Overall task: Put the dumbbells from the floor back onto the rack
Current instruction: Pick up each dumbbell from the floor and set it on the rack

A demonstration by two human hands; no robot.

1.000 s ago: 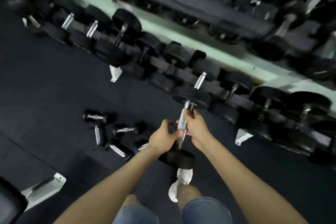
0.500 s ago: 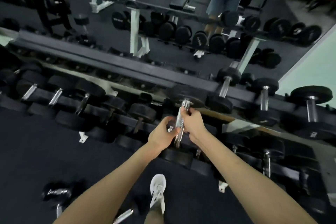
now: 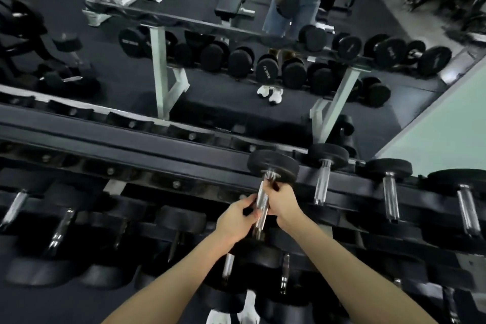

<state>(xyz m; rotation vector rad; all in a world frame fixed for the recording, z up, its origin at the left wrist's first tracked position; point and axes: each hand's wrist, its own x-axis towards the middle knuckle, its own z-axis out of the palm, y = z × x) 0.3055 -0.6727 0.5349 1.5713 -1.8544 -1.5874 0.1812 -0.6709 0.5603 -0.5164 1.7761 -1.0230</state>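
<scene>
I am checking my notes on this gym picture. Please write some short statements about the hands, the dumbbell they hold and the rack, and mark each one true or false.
1. The left hand and the right hand both grip the chrome handle of one dumbbell. True.
2. That dumbbell lies on the floor. False: the hands hold it up, with its far head at the top tier of the rack.
3. Other dumbbells sit on the top tier, to the right of the held one. True.
4. The person wears black shoes. False: the shoes at the bottom edge are white.
</scene>
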